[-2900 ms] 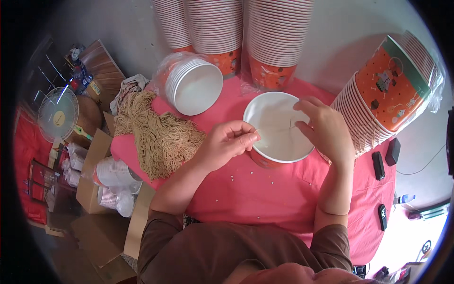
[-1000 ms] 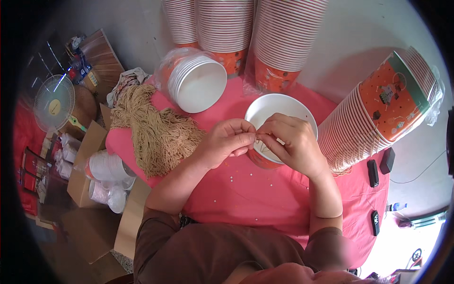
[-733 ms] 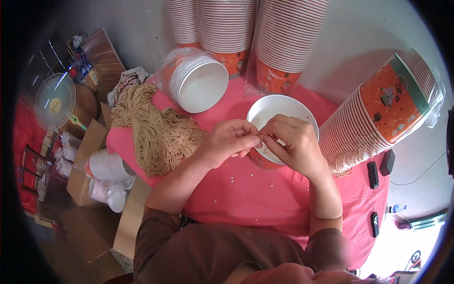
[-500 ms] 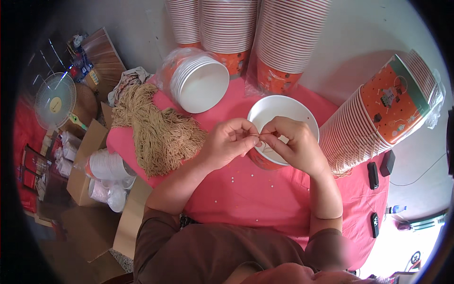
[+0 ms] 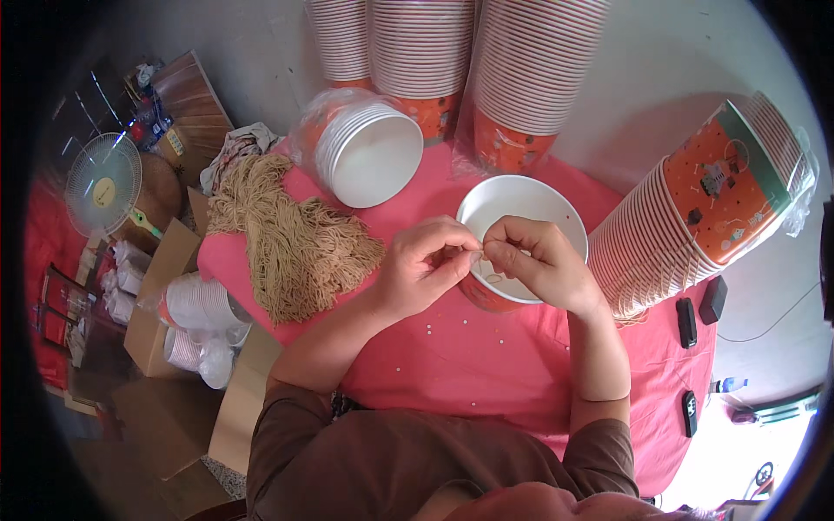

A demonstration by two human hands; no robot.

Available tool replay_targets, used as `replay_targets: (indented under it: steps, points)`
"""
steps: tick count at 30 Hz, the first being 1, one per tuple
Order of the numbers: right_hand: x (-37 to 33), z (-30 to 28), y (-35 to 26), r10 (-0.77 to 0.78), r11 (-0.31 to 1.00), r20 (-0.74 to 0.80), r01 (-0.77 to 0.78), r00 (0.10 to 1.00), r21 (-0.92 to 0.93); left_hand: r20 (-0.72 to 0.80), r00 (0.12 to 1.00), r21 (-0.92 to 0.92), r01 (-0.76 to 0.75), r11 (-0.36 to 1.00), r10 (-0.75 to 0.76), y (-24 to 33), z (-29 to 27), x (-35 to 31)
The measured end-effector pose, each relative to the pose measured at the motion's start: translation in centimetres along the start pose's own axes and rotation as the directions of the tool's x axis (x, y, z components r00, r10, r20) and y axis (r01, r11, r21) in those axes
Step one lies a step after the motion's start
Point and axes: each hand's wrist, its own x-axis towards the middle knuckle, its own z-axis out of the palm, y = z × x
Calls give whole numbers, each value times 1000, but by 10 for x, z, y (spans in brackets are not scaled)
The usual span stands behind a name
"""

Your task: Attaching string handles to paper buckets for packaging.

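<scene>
My left hand [image 5: 427, 267] and my right hand [image 5: 547, 267] meet over the near rim of a paper bucket [image 5: 521, 193], white inside and orange outside, standing upright on the table. Both hands are closed in a fingertip pinch on a thin tan cord [image 5: 494, 278], part of which loops down in front of the bucket's white inside. What exactly lies between the fingertips is too small to make out. Left of my left hand lies a large bundle of tan cords [image 5: 313, 256]. To the right leans a tall stack of nested orange buckets [image 5: 656, 230], with cords [image 5: 647, 291] draped over its lower end.
The pink-covered table [image 5: 452, 365] carries several tiny white beads or dots. Tall wrapped bucket stacks [image 5: 521, 87] stand at the back, beside a tipped bucket stack [image 5: 373, 161]. Dark small objects [image 5: 686, 323] lie at the right edge; an open carton [image 5: 239, 382] stands at the left.
My fingertips have shifted slightly, with the right fingers more curled and turned inward. The cord's hanging loop has changed shape. The buckets and cord bundle stay in place.
</scene>
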Motion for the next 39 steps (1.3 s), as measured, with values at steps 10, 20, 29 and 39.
replay_targets:
  steps: [10, 20, 29, 39]
  points:
    - [-3, 2, 0, 45, 975, -111, -67, 993, -211, 26, 938, -334, 334, 881, -346, -1, 3, -5]
    - [-2, 26, -7, -407, 862, -167, 318, 898, -395, 78, 863, -417, 484, 769, -500, 3, -1, 1]
    - [2, 22, -4, -456, 856, -148, 386, 878, -345, 356, 743, -676, 624, 392, -567, -1, -10, 3]
    - [1, 21, -5, -442, 862, -164, 368, 882, -348, 367, 742, -742, 598, 304, -561, -5, -11, 0]
